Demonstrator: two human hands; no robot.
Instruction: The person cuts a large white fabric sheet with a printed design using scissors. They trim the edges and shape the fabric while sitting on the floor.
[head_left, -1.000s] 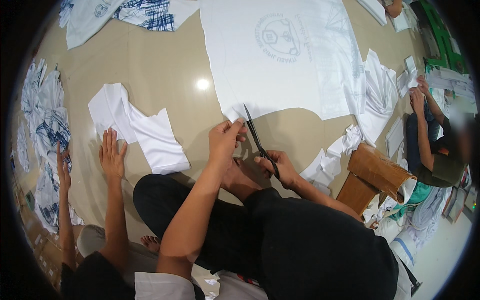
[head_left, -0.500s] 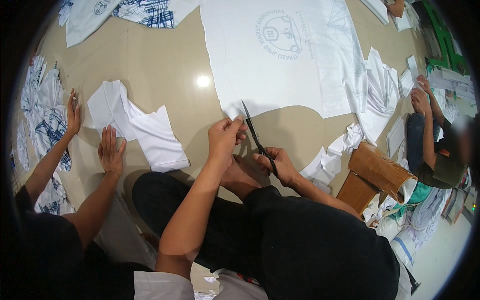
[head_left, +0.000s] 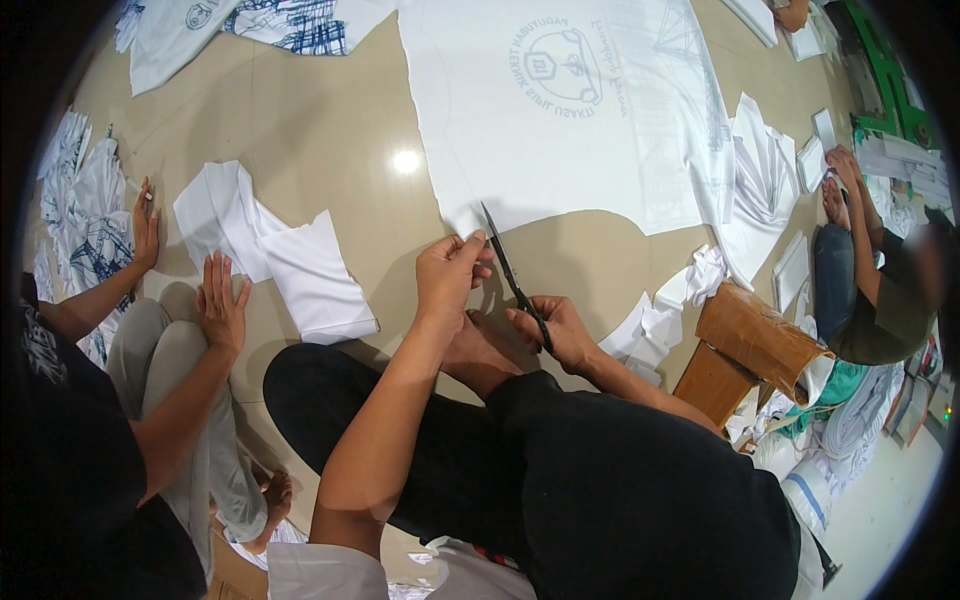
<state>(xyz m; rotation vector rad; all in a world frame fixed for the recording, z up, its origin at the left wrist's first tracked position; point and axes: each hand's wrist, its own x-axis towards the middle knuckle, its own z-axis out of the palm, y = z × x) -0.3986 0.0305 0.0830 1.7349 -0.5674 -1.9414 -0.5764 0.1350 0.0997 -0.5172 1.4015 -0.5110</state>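
Note:
A large white fabric panel (head_left: 490,130) with a grey printed emblem lies spread on the tiled floor before me. My left hand (head_left: 450,270) pinches the panel's lower left corner between thumb and fingers. In my right hand (head_left: 560,330) is a pair of black scissors (head_left: 510,265), its handles gripped and its blades pointing up and away. The tips lie right beside the fabric's edge, close to my left fingers. The blades look closed or nearly so. My bare foot (head_left: 480,350) rests on the floor under my wrists.
At left a seated person's hand (head_left: 222,300) lies beside folded white cloth pieces (head_left: 315,280). Printed fabric (head_left: 95,215) is heaped beyond. On the right are white scraps (head_left: 650,320), a brown cardboard box (head_left: 750,335) and another person's hands (head_left: 840,185) near white stacks.
My hands and the scissors have barely moved. The person at left has leaned back, baring grey-clad knees and a foot. At far right, the other person's hands have shifted slightly.

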